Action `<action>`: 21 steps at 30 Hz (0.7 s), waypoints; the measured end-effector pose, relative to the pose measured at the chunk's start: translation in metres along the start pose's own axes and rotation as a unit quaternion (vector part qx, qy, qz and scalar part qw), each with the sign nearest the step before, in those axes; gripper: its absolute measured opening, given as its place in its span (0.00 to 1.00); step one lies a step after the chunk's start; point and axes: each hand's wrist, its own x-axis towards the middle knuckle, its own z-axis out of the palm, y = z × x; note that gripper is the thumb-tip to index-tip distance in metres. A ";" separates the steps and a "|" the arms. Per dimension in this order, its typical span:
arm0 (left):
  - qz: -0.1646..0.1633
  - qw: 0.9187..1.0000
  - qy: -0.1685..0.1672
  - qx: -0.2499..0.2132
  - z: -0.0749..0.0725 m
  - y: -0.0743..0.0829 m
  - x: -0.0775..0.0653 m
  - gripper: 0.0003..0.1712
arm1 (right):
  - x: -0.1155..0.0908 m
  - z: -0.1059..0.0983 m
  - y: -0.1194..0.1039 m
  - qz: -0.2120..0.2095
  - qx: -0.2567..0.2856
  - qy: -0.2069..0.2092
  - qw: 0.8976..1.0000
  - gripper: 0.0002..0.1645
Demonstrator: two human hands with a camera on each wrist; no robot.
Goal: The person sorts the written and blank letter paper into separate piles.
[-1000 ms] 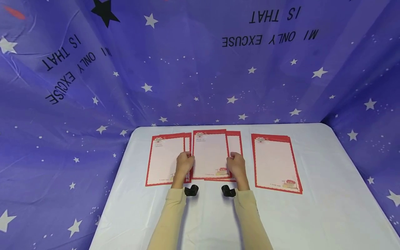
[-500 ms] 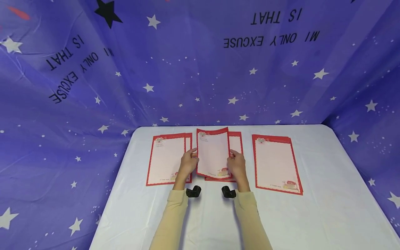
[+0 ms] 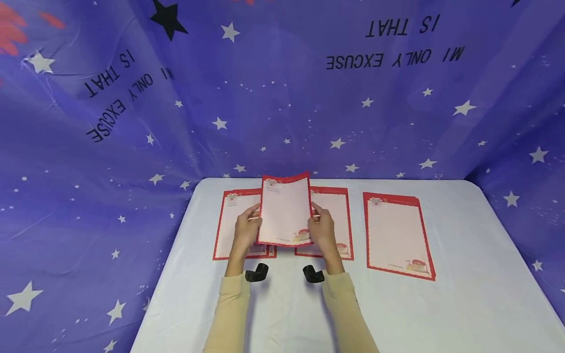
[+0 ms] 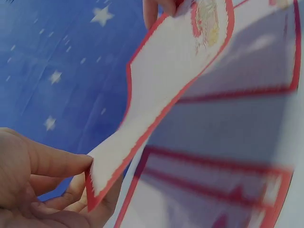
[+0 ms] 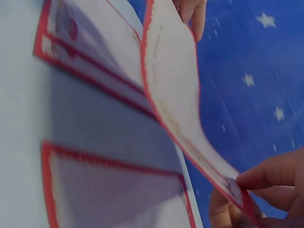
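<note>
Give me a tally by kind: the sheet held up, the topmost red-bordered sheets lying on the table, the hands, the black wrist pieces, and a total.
Held sheet: 1
Topmost lying sheets: 3
Hands: 2
Black wrist pieces: 2
Total: 8

A white table (image 3: 468, 304) with rounded far corners stands against a purple-blue curtain (image 3: 273, 117), which also runs down both sides. White stars (image 3: 464, 108) and small dots are scattered across the fabric, with one larger black star (image 3: 169, 18) at the upper left. Black lettering (image 3: 396, 60) is printed upside down, with more slanting across the left folds. A red patch (image 3: 10, 32) in the corner is cut off, perhaps a printed shape.
</note>
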 end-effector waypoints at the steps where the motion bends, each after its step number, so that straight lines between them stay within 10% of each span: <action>1: -0.003 1.000 0.005 -0.002 -0.007 -0.002 -0.001 0.30 | -0.001 0.005 -0.003 -0.006 0.004 -0.004 1.000 0.32; 12: -0.047 0.996 0.067 0.030 -0.074 -0.028 -0.003 0.30 | -0.008 0.077 -0.011 -0.067 -0.003 -0.069 0.995 0.34; 21: -0.066 0.988 0.095 0.105 -0.084 -0.055 0.001 0.30 | -0.011 0.107 0.004 -0.090 -0.050 -0.118 0.988 0.33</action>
